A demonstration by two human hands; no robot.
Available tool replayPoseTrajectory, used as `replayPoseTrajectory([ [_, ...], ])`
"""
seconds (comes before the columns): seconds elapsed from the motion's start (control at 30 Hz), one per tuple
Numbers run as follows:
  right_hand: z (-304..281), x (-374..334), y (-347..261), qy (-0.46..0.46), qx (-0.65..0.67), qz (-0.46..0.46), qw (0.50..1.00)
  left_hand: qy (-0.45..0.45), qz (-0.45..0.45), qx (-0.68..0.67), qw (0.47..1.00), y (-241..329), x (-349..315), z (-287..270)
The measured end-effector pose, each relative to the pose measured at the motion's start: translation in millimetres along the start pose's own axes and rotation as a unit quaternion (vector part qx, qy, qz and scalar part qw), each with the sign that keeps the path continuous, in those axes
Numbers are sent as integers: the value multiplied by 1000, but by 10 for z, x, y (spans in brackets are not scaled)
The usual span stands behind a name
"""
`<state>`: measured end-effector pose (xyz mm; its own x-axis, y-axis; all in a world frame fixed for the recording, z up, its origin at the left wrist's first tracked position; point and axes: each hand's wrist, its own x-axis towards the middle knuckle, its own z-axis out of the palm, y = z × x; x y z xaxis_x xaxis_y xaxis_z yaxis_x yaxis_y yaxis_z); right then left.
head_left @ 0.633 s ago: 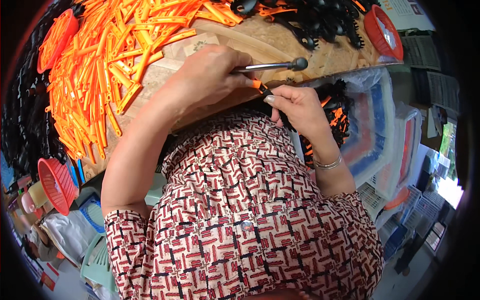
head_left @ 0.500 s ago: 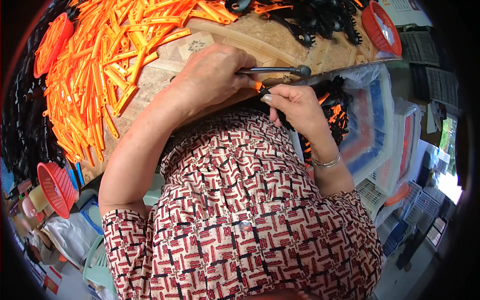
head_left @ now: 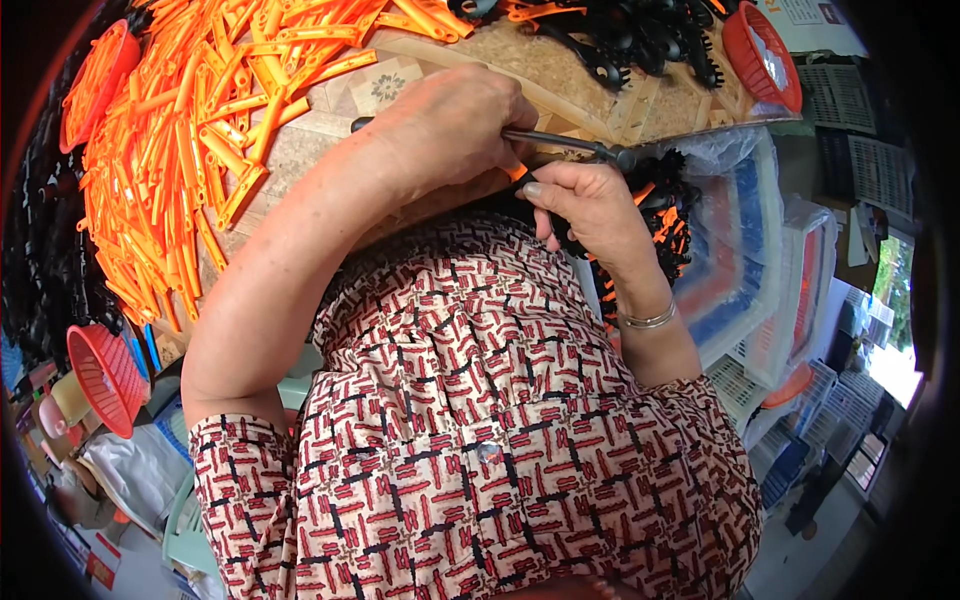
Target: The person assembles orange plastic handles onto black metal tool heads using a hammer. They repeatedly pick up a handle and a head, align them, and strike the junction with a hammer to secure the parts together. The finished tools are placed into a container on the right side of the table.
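My left hand (head_left: 455, 125) is closed over a thin grey hammer-like tool (head_left: 570, 142), whose dark rounded head points right. The tool's black end (head_left: 361, 124) sticks out behind the wrist. Below the same fingers a small orange plastic piece (head_left: 516, 171) shows, meeting a black plastic part (head_left: 530, 186). Thumb and fingers of my right hand (head_left: 585, 205) pinch that black part; most of it is hidden. Both hands meet at the table's near edge, above my lap.
A heap of slim orange plastic pieces (head_left: 180, 170) covers the table's left side. Black toothed plastic pieces (head_left: 610, 45) lie at the far right, near a red basket (head_left: 740, 60). Black and orange pieces (head_left: 665, 225) sit below the edge, beside a plastic-wrapped stack (head_left: 745, 240).
My left hand has lifted slightly, and the tool has tipped so its head sits lower and further right. My right hand keeps its pinch, almost unmoved.
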<state>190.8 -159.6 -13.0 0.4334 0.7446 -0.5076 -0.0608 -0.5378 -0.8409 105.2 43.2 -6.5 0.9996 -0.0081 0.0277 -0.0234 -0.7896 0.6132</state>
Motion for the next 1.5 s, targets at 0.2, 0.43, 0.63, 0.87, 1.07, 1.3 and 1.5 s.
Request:
replayPoseTrajectory([
  [0.2,55,37,-16,17,1,35,999,112,70,74,989,-32,-70,74],
  [0.43,45,-26,44,29,-35,5,999,209,-143,-20,967,284,-692,-372],
  [0.63,106,-71,85,12,30,-1,999,200,-94,-12,975,435,-1188,-6],
  [0.87,131,-94,96,40,24,-12,999,299,-53,-116,946,570,-1104,-92],
  [1.07,121,-89,100,24,43,-24,999,137,-112,12,984,539,-1140,139],
  [1.3,114,-71,83,36,41,6,998,217,-115,-90,965,632,-1087,4],
  [1.5,-7,-122,106,-4,19,-35,999,152,-156,-25,976,477,-1145,92],
])
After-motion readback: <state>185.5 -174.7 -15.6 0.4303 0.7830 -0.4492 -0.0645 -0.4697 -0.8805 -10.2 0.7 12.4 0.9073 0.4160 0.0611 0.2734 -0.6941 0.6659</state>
